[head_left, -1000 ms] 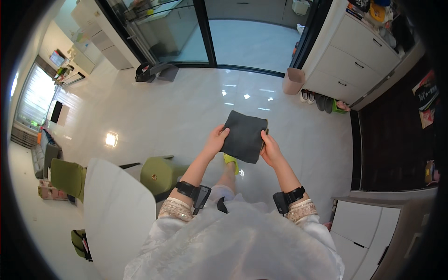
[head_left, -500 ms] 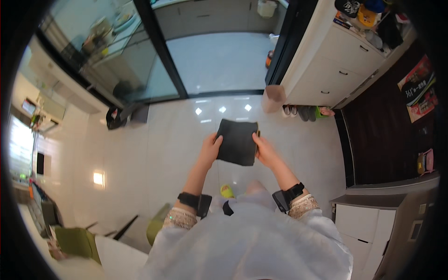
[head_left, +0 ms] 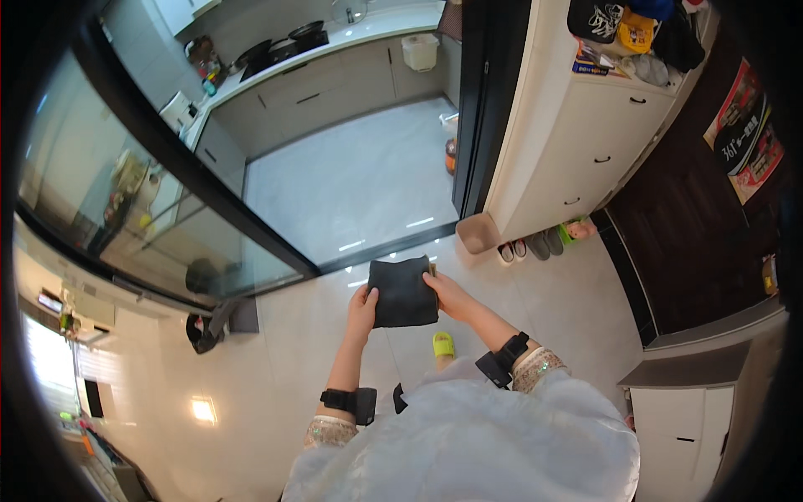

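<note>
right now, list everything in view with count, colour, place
square piece: 1, dark grey, centre
drawer unit: 1, white, upper right
piled items: several, mixed, atop it
shoes: 2 pairs, white and grey, at its base
bin: 1, pinkish, beside that unit
door: 1, dark brown, right
sliding door: 1, black frame, left
pans: 2, dark, on the hob
low cabinet: 1, white, lower right
slipper: 1, yellow, below piece
left grip: 1, bare, piece's left edge
right grip: 1, bare, piece's right edge
</note>
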The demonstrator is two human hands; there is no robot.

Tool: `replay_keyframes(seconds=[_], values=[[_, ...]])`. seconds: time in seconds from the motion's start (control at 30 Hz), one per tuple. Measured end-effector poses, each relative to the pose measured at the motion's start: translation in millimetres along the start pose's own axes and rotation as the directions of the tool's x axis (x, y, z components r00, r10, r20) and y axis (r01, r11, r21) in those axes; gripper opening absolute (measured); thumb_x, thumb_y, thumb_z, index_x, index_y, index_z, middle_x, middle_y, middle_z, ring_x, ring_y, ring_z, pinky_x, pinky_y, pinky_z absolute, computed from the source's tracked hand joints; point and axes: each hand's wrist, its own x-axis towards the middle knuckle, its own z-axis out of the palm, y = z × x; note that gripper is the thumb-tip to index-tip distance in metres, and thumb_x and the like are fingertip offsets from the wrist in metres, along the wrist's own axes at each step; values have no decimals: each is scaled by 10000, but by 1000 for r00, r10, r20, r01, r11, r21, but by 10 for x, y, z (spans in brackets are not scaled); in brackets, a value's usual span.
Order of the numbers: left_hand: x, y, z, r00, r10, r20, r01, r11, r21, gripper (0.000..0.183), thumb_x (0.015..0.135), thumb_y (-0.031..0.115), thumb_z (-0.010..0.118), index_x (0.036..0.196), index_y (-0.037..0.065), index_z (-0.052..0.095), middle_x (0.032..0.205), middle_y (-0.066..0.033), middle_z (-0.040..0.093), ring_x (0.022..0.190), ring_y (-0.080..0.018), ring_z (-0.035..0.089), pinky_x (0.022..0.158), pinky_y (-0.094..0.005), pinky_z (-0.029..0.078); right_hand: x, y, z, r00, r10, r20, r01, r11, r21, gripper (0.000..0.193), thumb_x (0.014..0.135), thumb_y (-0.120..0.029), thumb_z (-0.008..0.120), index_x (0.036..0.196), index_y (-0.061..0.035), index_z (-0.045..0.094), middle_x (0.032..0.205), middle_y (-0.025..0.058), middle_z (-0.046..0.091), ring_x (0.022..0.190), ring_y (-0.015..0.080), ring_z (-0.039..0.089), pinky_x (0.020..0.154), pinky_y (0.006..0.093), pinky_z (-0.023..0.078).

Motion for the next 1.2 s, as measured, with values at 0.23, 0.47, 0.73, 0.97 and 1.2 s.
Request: replay_keyframes(seconds=[0.23, 0.47, 0.73, 0.97, 1.2], values=[[1074, 347, 55, 1000, 0, 16, 1, 1000, -22, 301, 951, 172, 484, 1165, -30, 552, 1034, -55, 621, 929, -105, 556, 828, -242, 429, 860, -602, -252, 991, -101, 90, 111, 988, -110, 494, 896, -254, 604, 1303, -38, 427, 1198, 46, 545, 1084, 123, 529, 907, 285, 447], [2384, 389, 126, 974, 58, 217, -100, 977, 189, 332, 930, 182, 520, 1164, -53, 545, 1054, -106, 624, 964, -155, 572, 840, -274, 439, 1599, -645, -403, 932, -233, -276, 112, 912, -394, 491, 918, -191, 532, 1341, -10, 360, 1237, 98, 532, 1134, 168, 501, 975, 314, 393], [3114, 1264, 626, 792, 287, 539, -514, 791, 333, 321, 900, 135, 509, 1180, -13, 561, 1090, -189, 629, 1024, -294, 599, 873, -347, 456, 2132, -1184, -254, 645, -463, -608, 122, 848, -517, 624, 956, -517, 342, 1299, 4, 369, 1153, 140, 554, 1060, 216, 547, 860, 317, 461], [3010, 1372, 1470, 265, 585, 766, -851, 516, -100, 620, 757, -15, 527, 1362, 27, 396, 1472, -208, 277, 1378, -416, 187, 1114, -457, 180, 1819, -1658, -634, 224, -642, -733, 414, 744, -524, 404, 957, -319, 468, 1209, -4, 427, 1080, 100, 552, 989, 170, 539, 843, 292, 450], [3081, 1993, 2154, -53, 616, 786, -743, 502, -443, 476, 825, -6, 527, 1296, 28, 471, 1451, -165, 341, 1373, -334, 264, 1100, -417, 241, 1030, -2460, -989, -450, -664, -597, 331, 497, -802, 317, 906, -155, 552, 1156, 28, 487, 1091, 126, 529, 997, 202, 519, 877, 315, 417]])
